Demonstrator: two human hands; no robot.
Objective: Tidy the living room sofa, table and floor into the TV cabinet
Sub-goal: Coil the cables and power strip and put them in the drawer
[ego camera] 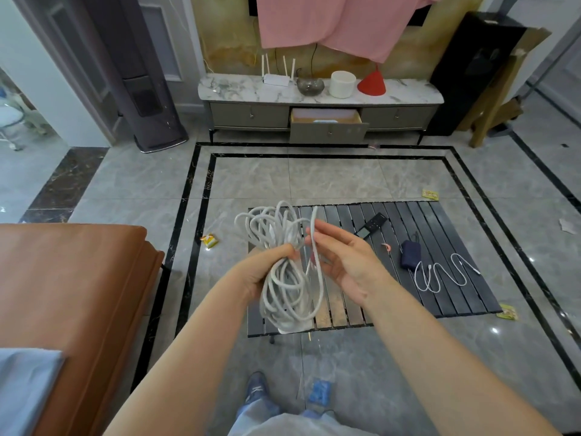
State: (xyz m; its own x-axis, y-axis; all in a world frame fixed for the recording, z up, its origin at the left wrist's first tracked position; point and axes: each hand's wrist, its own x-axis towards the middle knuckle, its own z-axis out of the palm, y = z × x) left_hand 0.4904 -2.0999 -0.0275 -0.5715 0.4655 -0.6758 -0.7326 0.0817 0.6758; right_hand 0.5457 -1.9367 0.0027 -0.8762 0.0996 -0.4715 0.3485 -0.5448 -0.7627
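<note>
My left hand [267,269] grips a bundle of coiled white cable [281,256] at its middle, held in the air over the low black slatted table [446,297]. My right hand [342,256] pinches one loose strand of that cable between thumb and fingers. On the table lie a black remote [371,225], a dark blue pouch [410,253] and a thin white charging cable [440,273]. The TV cabinet [320,121] stands against the far wall, its middle drawer [327,121] pulled open.
The brown sofa [72,297] with a blue cloth [25,388] is at my left. Snack wrappers [209,240] and paper scraps [506,311] lie on the tiled floor. A router [276,78], bowls and a red cone [372,81] sit on the cabinet top. A tall speaker [471,73] stands right.
</note>
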